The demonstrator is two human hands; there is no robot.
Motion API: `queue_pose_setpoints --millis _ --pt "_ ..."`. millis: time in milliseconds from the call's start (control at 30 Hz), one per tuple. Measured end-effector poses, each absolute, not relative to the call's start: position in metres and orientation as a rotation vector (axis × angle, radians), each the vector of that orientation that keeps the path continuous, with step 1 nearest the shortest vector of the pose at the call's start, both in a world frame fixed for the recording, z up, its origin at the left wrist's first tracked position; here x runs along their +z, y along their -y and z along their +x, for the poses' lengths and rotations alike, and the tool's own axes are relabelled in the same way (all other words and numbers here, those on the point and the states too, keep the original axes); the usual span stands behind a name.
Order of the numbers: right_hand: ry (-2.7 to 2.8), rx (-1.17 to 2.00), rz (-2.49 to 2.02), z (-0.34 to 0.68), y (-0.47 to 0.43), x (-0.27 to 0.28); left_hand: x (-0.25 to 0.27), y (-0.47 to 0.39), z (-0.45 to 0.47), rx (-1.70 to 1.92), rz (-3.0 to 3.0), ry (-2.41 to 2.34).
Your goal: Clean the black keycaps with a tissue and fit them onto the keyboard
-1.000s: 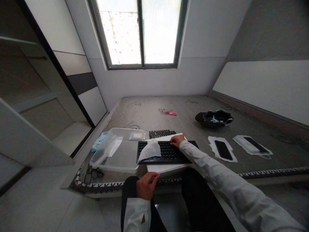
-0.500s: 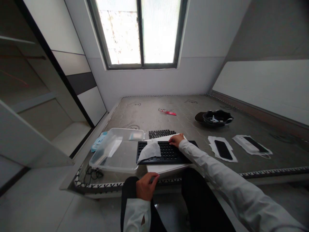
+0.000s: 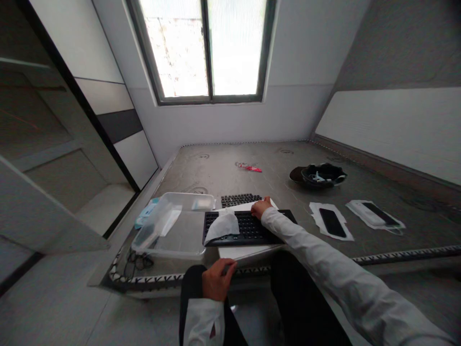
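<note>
The bed (image 3: 216, 178) is supporting the work area. The bin (image 3: 187, 233) is standing on it, left of the white box (image 3: 248, 251). The keyboard (image 3: 254, 230) is lying on the box, the right sleeve (image 3: 306, 242) partly hiding its right end. Keycaps (image 3: 241, 199) are lying in rows just beyond the box. The wipe (image 3: 225, 226) is covering part of the keyboard's left half. The right hand (image 3: 261, 207) is resting at the keyboard's far edge, fingers bent together; whether they are gripping anything cannot be told. The left hand (image 3: 216, 280) is resting over the left knee (image 3: 189, 283), thumb near forefinger, contents undeterminable. The current step is apparently involving the keyboard's far edge. The next move is probably calling for precise fingertip placement while keeping the keyboard steady.
</note>
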State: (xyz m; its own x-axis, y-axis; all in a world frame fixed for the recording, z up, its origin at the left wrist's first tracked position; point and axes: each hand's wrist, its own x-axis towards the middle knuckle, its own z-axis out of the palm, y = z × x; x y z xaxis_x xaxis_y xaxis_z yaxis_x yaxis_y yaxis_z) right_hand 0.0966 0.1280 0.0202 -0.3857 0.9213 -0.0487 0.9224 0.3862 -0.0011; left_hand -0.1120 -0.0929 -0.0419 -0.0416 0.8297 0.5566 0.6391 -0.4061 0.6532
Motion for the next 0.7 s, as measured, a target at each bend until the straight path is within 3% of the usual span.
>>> queue_pose_setpoints --millis 700 --pt "-2.564 -0.029 1.728 0.097 -0.134 0.012 -0.041 0.093 -0.111 1.398 2.022 -1.581"
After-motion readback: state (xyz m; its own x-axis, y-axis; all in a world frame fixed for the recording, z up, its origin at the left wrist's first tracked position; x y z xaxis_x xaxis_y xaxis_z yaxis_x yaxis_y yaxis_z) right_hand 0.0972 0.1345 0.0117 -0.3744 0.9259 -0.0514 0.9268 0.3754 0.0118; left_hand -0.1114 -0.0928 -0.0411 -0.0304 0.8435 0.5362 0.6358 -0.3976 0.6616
